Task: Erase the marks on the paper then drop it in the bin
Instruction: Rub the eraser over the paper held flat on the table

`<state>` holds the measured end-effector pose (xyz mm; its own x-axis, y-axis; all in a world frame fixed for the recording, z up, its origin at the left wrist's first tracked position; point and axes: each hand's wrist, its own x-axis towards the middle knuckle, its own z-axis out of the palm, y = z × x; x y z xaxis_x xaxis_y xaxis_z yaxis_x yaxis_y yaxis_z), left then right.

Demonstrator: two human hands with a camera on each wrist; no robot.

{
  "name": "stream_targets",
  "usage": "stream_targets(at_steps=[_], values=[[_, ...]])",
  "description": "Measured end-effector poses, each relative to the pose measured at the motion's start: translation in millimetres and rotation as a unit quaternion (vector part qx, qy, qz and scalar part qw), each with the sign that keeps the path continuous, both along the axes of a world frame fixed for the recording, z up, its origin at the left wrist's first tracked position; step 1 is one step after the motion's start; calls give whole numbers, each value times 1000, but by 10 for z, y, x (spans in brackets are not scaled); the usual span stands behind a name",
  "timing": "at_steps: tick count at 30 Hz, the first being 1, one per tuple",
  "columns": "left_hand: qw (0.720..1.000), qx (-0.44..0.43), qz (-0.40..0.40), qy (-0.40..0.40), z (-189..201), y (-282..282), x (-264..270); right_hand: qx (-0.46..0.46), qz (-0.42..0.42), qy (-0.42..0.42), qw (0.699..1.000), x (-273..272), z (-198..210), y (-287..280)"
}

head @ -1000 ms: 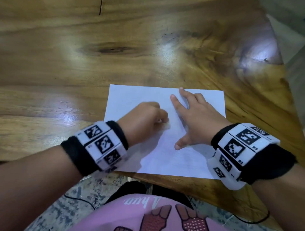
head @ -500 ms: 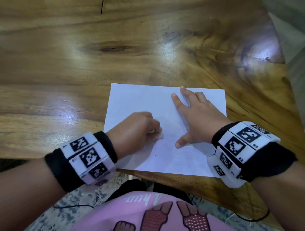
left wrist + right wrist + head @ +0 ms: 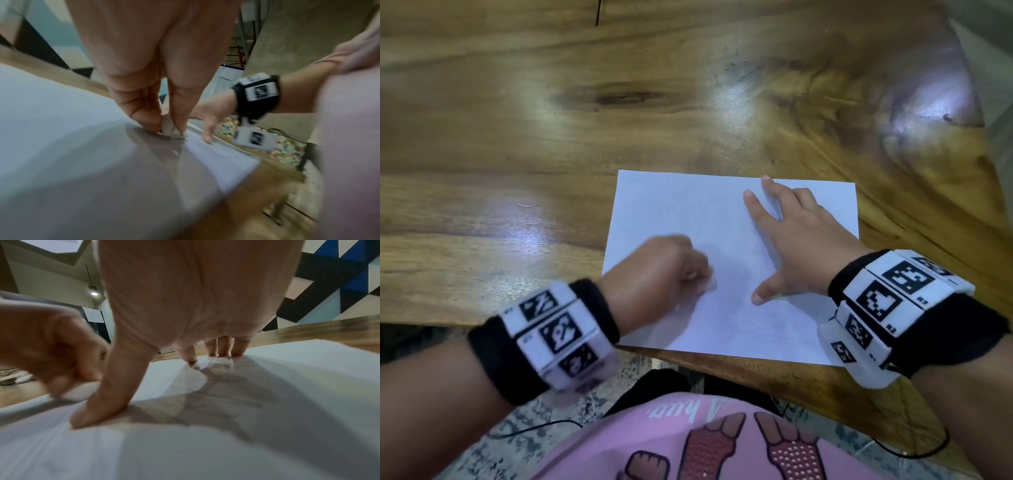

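Note:
A white sheet of paper [image 3: 688, 212] lies flat on the wooden table [image 3: 551, 137], close to its near edge. My left hand [image 3: 671, 270] pinches a small white eraser [image 3: 710, 284] and holds it against the paper near the sheet's middle; the left wrist view shows the eraser [image 3: 169, 128] between thumb and fingers, touching the sheet [image 3: 61, 129]. My right hand [image 3: 798, 246] lies flat on the paper's right half with its fingers spread; in the right wrist view its thumb and fingertips [image 3: 222, 352] press the sheet [image 3: 308, 369]. Faint pencil lines show near the right thumb. No bin is in view.
The table's near edge [image 3: 756, 363] runs just below the paper, and its right corner falls away to the floor [image 3: 996, 102]. A black cable [image 3: 534, 428] lies on the speckled floor under my lap. A dark knot [image 3: 619, 97] marks the wood beyond the paper.
My left hand with the eraser has slid back and forth across the paper's middle, first toward me, then slightly away. The right hand has stayed pressed on the sheet.

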<state>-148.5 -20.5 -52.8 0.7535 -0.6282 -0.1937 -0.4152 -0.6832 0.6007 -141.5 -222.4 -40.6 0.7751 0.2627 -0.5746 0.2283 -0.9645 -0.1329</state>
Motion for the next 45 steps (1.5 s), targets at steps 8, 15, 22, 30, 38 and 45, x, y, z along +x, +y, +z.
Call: stream_targets(at_steps=[8, 15, 22, 30, 38, 45], values=[[998, -3, -44, 48, 26, -37, -50, -1, 3, -6, 1000, 0, -13, 5], [998, 6, -66, 22, 11, -257, 4, 2, 3, -5, 1000, 0, -15, 3], [993, 12, -82, 80, 68, -172, -140, 5, 5, -9, 1000, 0, -25, -11], [992, 24, -107, 70, 50, -43, -306, 4, 4, -4, 1000, 0, -21, 0], [997, -2, -71, 37, 58, -142, -21, -10, 4, 1, 1000, -2, 8, 17], [989, 47, -122, 72, 65, 180, -238, -6, -1, 9, 1000, -6, 25, 12]])
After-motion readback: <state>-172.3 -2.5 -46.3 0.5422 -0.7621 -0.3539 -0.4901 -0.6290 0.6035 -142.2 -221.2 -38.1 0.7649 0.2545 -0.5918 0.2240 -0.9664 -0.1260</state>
